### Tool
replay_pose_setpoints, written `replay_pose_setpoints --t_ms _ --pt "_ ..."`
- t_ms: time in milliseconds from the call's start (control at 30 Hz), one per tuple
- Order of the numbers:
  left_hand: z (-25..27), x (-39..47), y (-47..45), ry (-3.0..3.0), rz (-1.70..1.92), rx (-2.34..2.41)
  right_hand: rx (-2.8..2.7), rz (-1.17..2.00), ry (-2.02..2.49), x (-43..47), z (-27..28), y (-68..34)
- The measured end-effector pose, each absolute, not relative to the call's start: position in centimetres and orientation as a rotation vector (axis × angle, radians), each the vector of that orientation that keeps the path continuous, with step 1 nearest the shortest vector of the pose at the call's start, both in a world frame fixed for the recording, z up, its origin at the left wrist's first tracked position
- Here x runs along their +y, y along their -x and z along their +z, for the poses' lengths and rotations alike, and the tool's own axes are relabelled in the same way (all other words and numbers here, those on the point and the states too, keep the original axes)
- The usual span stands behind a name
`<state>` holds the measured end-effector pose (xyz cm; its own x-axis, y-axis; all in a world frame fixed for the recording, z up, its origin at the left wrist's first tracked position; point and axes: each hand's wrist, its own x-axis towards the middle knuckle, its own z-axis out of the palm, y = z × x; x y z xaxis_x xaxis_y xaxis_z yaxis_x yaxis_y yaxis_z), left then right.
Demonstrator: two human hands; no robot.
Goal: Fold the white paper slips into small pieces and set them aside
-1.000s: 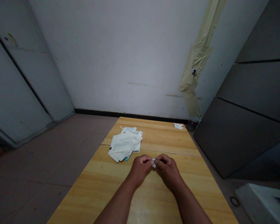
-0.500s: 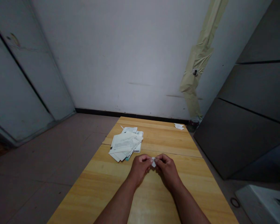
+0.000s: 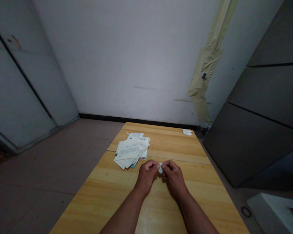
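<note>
A small white folded piece of paper (image 3: 160,168) is pinched between my two hands, over the middle of the wooden table (image 3: 161,208). My left hand (image 3: 147,175) grips its left side with thumb and forefinger. On the other side, my right hand (image 3: 173,175) pinches the paper in the same way. Parts of the paper are hidden behind the fingertips. Just beyond my left hand lies a loose pile of printed sheets (image 3: 129,149), overlapping and fanned out.
Small folded white papers (image 3: 187,132) lie at the table's far right corner. A white wall (image 3: 136,65) rises behind the table. Grey panels (image 3: 266,107) stand to the right, above a white box (image 3: 271,211) and a dark ring (image 3: 246,212) on the floor.
Both hands have shifted very slightly around the small paper, and its visible face looks a little flatter and more rounded. The printed sheets have stayed put.
</note>
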<state>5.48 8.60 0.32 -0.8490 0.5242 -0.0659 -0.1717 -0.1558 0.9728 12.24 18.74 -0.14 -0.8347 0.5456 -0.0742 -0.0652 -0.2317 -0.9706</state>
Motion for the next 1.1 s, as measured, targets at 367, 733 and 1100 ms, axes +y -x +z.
replay_pose_setpoints --t_ms 367,733,1100 --pt "-0.7 9.2 -5.7 -0.301 2.209 1.610 -1.565 2.121 0.617 18.7 -0.4 -12.1" --pt "-0.5 9.3 -5.6 -0.104 2.296 1.561 -1.358 2.089 0.647 18.8 -0.6 -11.9" --pt "0.2 10.0 -6.7 0.014 2.369 1.208 -1.249 2.063 0.724 18.5 -0.6 -11.7"
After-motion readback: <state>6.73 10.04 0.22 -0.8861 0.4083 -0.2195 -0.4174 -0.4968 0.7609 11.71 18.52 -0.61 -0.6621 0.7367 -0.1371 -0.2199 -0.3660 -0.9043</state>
